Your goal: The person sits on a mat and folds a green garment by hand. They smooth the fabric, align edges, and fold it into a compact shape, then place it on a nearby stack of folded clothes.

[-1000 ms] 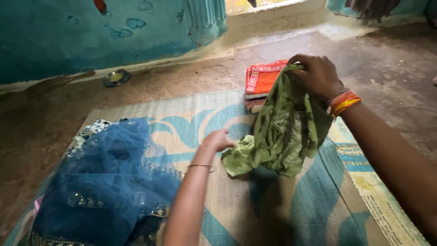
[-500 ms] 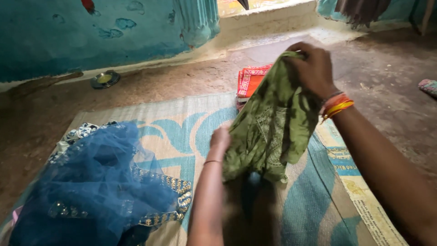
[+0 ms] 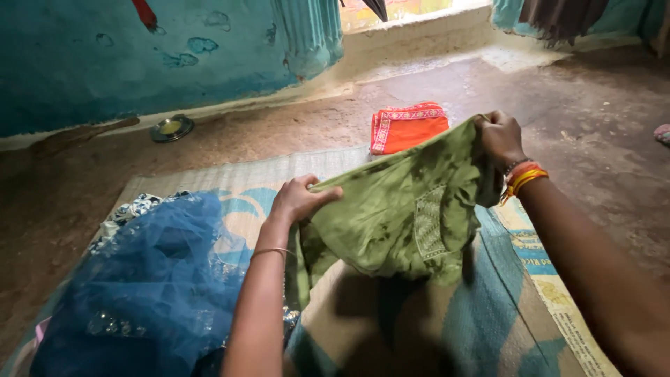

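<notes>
Along the far left runs a turquoise painted wall (image 3: 139, 63), and at its foot, on the bare brown earthen floor (image 3: 56, 230), sits a small round metal dish (image 3: 172, 128), well apart from everything else. A strip of open floor separates the wall from the woven straw mat with pale blue patterns (image 3: 237, 178). The mat's left part is covered by a heap of blue net fabric with sequinned trim (image 3: 146, 279), which spills to the mat's near-left edge.

Just right of the heap, the left hand (image 3: 299, 200) is closed on the left end of a crumpled olive-green cloth garment (image 3: 398, 216), thumb on top and fingers curled beneath. The garment hangs stretched between both hands above the middle of the mat, its top edge rising toward the right, its lower part sagging close to the mat; whether it touches cannot be told. The cloth is mottled with darker patches and carries a pale embroidered rectangular panel right of centre. Bare mat lies under and in front of it.

Behind it, at the mat's far edge, rests a folded orange cloth with a patterned pink border (image 3: 408, 128). The right hand (image 3: 500, 137), wrist ringed with orange and yellow bangles (image 3: 525, 177), grips the garment's upper right corner in a tight fist. To the right, the mat's printed edge meets open earthen floor.
</notes>
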